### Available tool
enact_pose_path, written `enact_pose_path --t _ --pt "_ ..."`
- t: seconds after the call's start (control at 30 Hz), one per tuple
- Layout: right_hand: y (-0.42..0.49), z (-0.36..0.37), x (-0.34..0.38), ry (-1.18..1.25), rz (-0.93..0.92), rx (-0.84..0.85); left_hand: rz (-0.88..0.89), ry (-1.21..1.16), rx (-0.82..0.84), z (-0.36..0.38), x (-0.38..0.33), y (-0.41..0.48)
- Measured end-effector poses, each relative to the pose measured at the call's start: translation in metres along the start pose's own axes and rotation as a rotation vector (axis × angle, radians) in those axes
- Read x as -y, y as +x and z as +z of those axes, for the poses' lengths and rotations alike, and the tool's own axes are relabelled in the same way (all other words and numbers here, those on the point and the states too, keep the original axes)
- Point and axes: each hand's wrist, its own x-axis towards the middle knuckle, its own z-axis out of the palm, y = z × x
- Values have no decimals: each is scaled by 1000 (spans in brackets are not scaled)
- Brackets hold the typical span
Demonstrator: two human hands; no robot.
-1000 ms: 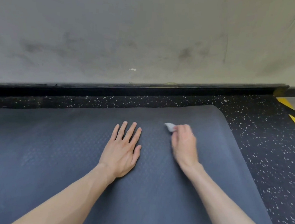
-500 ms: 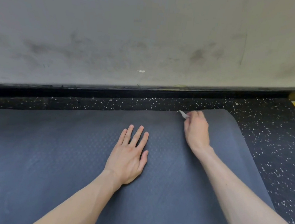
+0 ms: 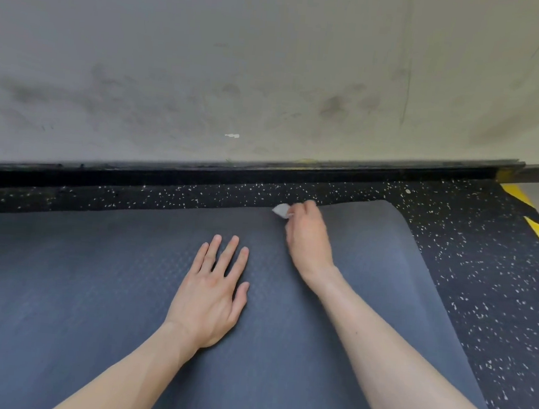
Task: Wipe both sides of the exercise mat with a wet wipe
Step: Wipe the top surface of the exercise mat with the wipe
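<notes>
The exercise mat [image 3: 91,286] is laid flat on the speckled floor [image 3: 482,288], its long axis running left to right across the view, parallel to the black skirting [image 3: 198,178] at the foot of the wall. The wet wipe [image 3: 281,210] is pinched in the curled fingertips of the right hand [image 3: 307,237] and is held at the mat's far long edge, a little left of the rounded far right corner. The left hand [image 3: 211,297] is spread flat on the mat, fingers straight and slightly apart, nothing gripped, nearer the body and left of the right hand. The greater part of the mat is seen to lie to the wipe's left. The next stroke is judged best drawn back from or along that edge, the mat being steadied by the left palm. Only the upper face is shown.
</notes>
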Motion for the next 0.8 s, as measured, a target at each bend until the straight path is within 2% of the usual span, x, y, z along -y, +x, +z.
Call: enact_pose_path --t 0.13,0.23,0.3,0.43,0.57,0.73,0.8 --pt "1 -24 -47 10 250 -72 -9 -10 -18 1 1 -1" --pt "-8 -39 -44 194 349 -78 -15 -33 -12 1 0 -1" --pt "-11 -55 -34 364 496 -78 -24 -61 -7 0 2 -1" --pt "-27 -98 -10 497 699 52 -34 -125 40 -8 3 -2" --pt "-35 -140 -9 456 704 167 -38 -145 77 -15 2 -2" --pt "-9 -153 -50 406 615 430 -41 -121 48 -6 3 -1" --pt "-6 -141 -65 270 541 409 -46 -132 -2 -3 4 0"
